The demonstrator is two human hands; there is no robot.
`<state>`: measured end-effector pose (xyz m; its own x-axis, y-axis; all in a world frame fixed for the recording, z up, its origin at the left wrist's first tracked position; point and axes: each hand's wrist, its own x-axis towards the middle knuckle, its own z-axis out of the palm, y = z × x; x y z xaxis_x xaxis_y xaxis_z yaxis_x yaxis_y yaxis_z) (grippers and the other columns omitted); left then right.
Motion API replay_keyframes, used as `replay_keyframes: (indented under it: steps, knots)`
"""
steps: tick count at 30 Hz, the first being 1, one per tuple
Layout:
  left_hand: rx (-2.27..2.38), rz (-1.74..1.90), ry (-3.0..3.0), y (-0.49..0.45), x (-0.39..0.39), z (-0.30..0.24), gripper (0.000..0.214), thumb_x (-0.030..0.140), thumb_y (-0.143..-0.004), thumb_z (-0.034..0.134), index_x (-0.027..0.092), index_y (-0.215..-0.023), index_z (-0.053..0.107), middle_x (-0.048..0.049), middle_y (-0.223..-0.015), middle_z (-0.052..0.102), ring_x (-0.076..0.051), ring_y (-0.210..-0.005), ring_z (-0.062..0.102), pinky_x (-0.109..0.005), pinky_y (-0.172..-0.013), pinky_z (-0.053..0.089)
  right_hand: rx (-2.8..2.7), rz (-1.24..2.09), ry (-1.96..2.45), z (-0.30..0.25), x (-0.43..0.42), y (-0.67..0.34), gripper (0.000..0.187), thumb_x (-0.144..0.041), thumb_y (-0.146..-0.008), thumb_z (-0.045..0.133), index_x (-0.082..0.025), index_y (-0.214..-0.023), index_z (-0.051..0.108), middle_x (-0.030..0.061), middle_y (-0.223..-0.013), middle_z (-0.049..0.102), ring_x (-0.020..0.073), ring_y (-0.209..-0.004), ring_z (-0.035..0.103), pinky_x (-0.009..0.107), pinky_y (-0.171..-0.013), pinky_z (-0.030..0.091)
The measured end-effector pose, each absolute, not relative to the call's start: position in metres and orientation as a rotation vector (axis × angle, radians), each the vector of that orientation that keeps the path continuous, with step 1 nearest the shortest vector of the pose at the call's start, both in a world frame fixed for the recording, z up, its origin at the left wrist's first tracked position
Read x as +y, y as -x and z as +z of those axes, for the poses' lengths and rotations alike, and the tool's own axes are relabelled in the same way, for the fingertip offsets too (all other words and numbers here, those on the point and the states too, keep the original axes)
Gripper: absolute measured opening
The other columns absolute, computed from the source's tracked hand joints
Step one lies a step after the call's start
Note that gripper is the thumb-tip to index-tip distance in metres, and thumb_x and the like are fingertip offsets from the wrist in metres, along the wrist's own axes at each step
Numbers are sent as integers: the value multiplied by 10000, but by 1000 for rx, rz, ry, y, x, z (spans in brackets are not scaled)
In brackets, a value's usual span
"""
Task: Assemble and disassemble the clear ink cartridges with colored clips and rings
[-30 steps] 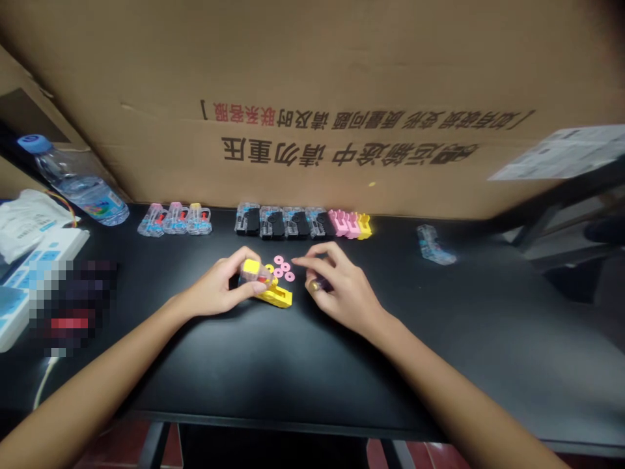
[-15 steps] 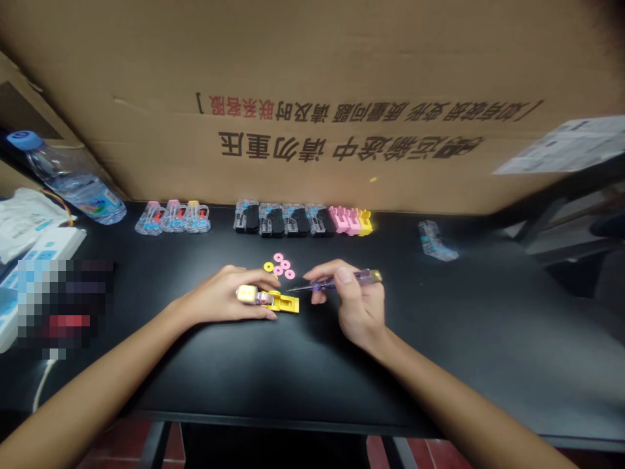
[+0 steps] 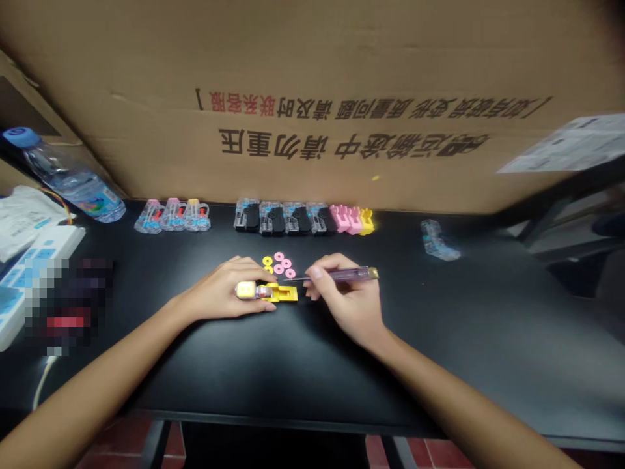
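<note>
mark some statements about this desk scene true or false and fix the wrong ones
1. The right hand holds a screwdriver. True.
2. The left hand has fingers on either side of a yellow-topped clear piece. True.
3. The screwdriver points away from the left hand. False: its shaft points toward that hand.
4. The bottle at the far left has a blue cap. True.
5. The small rings are all pink. False: yellow rings lie beside the pink rings.
6. The pink rings lie right of the right hand. False: they lie to its left.
</note>
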<state>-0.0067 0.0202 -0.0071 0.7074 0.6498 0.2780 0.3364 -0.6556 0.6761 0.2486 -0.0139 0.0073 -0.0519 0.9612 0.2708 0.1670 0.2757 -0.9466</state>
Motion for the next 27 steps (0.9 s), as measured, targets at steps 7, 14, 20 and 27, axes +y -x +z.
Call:
replay_keyframes:
  steps: [7,14,20,27]
  knots:
    - [801,739,-2225,5,20,-10,385,446,-904,875,226,-1209,792,-47,-1089,848,-212,-946,768,-325,-880,523,-1569,1062,1073,3,-11,-241,75,-298,-917,762,-226,-924,778,39,-906,796,196,-840,762,313,-761,618]
    - [907,667,-2151,7,21,-10,413,457,-854,909,250,-1200,815,-30,-1056,847,-207,-911,764,-310,-850,545,-1632,1062,1097,4,-8,-249,58,-254,-894,725,-212,-867,754,17,-808,745,162,-696,688,272,-620,550]
    - [954,630,-2127,6,21,-5,370,467,-840,914,254,-1129,825,-20,-1036,843,-198,-885,770,-297,-843,554,-1630,1104,1107,12,-8,-248,151,-294,-921,707,-198,-818,759,12,-743,701,123,-577,606,260,-549,492]
    - [923,663,-2141,5,21,-6,335,417,-833,929,245,-1108,842,-25,-1017,852,-200,-873,765,-298,-826,539,-1517,1221,1183,12,-12,-244,254,-426,-909,778,-188,-820,769,1,-635,670,118,-464,583,264,-486,493]
